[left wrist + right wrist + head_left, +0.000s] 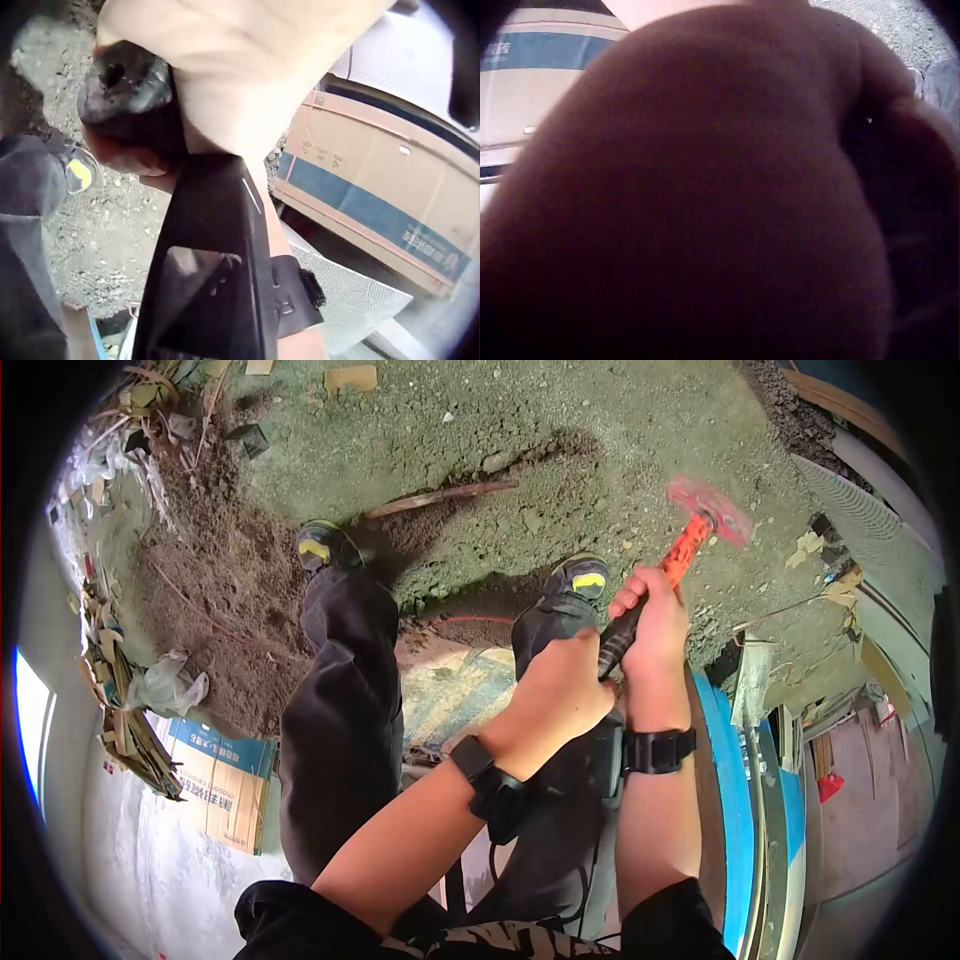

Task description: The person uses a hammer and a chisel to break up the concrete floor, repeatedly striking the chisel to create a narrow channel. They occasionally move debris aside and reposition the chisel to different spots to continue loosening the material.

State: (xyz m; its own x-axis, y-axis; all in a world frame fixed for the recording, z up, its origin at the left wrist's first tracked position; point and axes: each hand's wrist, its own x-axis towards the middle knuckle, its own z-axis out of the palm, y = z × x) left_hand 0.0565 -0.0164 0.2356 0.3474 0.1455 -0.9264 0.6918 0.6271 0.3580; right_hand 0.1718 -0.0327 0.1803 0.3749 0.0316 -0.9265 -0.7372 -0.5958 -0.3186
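Both my hands are on a hammer with a red head (712,512), an orange upper handle (688,548) and a black lower grip (620,640). My left hand (562,685) wraps round the bottom of that grip; the left wrist view shows the dark handle end (127,90) poking out of the fist. Higher up, below the orange part, my right hand (655,622) grips the handle. The head looks blurred and is held out over the ground to the front right. In the right wrist view the hand (705,172) fills most of the frame, dark, and hides the hammer.
Loose soil (220,590) and rough ground (400,440) lie around my shoes (585,575). A curved strip (440,498) lies ahead. Cardboard (215,780) and a plastic bag (168,682) are at left, a blue board (728,800) and panels at right.
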